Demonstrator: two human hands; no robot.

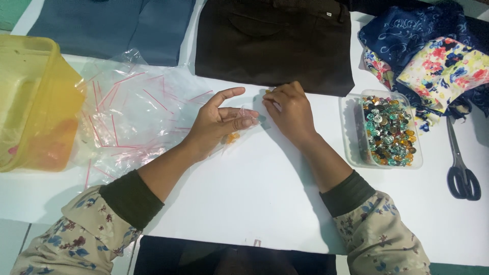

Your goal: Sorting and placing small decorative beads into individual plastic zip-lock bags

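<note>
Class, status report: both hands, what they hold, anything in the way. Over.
Left hand pinching small clear plastic bag with orange beads. Right hand at bag's mouth, fingers closed. Clear tub of mixed beads at right, apart.

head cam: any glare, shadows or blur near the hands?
Head view: soft, even light; faint shadows under the left hand and right hand on the white table. Mild glare on the crinkled clear plastic bags. Small clear bag in the left hand's grip slightly soft; frame edges bowed.
</note>
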